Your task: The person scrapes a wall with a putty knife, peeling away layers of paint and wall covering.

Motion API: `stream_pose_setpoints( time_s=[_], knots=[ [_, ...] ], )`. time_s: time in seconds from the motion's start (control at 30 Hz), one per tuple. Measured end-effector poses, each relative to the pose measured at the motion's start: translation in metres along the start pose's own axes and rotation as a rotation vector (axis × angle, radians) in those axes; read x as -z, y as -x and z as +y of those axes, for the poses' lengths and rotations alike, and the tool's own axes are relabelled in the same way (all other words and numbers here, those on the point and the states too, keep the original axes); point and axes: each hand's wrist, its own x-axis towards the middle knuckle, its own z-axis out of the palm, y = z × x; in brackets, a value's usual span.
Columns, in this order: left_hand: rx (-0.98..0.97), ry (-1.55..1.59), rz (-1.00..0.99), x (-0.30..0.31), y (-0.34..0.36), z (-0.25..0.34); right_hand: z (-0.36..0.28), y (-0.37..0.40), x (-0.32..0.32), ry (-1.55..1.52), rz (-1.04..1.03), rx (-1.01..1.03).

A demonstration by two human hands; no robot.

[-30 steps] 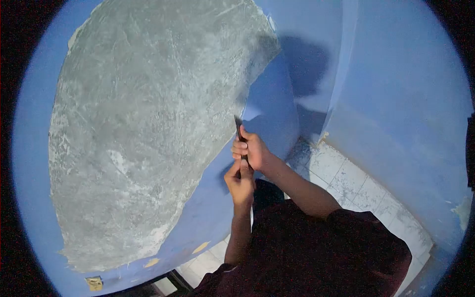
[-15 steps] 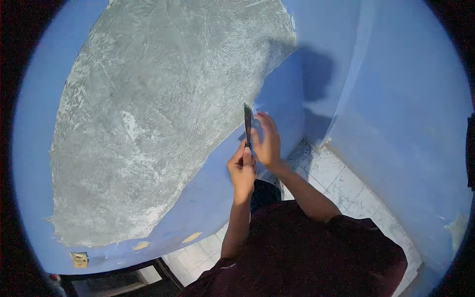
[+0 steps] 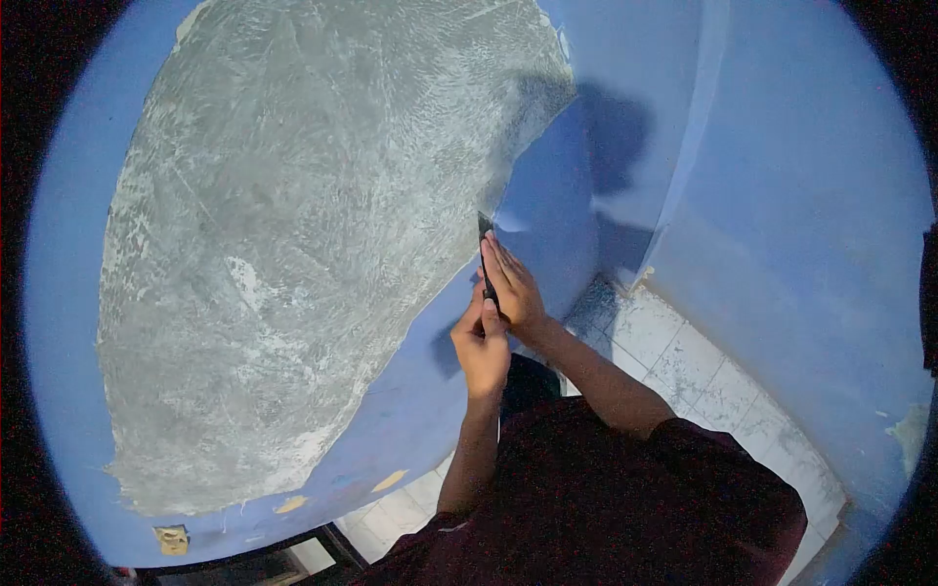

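Note:
My left hand (image 3: 482, 352) is closed around the handle of a scraper (image 3: 485, 225), thumb along it. The narrow dark blade points up and away, its tip overlapping the edge between bare grey plaster (image 3: 293, 195) and blue paint. My right hand (image 3: 513, 291) lies with straight fingers along the right side of the blade, fingertips just below the tip. Its palm side faces the tool and hides part of the blade.
The blue wall (image 3: 547, 186) meets another blue wall (image 3: 801, 215) at a corner on the right. White floor tiles (image 3: 674, 361) lie below, speckled with debris. A wall socket (image 3: 171, 539) sits low at left, near a dark frame (image 3: 337, 547).
My right hand has moved in from beside the scraper to lie against its blade. My left hand keeps its hold on the handle. The view has shifted slightly.

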Motion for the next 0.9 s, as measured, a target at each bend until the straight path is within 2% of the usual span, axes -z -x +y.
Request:
stream_pose_setpoints(
  time_s=[0.07, 0.13, 0.17, 0.27, 0.33, 0.53, 0.63, 0.77, 0.9],
  knots=[
    [0.019, -0.013, -0.019, 0.001, 0.0, 0.008, 0.001, -0.001, 0.0, 0.005, -0.003, 0.015],
    [0.148, 0.013, -0.085, 0.007, 0.002, 0.017, -0.001, 0.0, 0.001, 0.008, -0.029, -0.026],
    [0.151, 0.013, -0.084, 0.007, 0.004, 0.015, -0.002, 0.002, 0.0, 0.007, -0.031, -0.028],
    [0.086, -0.001, -0.063, 0.002, 0.005, 0.006, 0.002, 0.003, -0.002, -0.052, -0.033, -0.026],
    [-0.044, -0.07, -0.057, -0.006, 0.001, 0.003, 0.01, 0.0, 0.002, -0.037, -0.026, -0.002],
    [0.032, -0.088, -0.08, 0.001, 0.009, 0.014, 0.001, 0.004, 0.002, -0.082, -0.049, -0.059],
    [-0.08, -0.141, -0.058, -0.009, 0.004, 0.01, 0.007, 0.002, -0.001, -0.132, 0.023, -0.062],
    [-0.023, -0.134, -0.024, -0.009, 0.01, 0.016, 0.006, 0.008, 0.0, -0.159, 0.028, -0.067],
    [-0.029, -0.184, -0.11, -0.007, 0.005, 0.02, 0.009, 0.002, 0.002, -0.15, 0.07, -0.046]
  ],
)
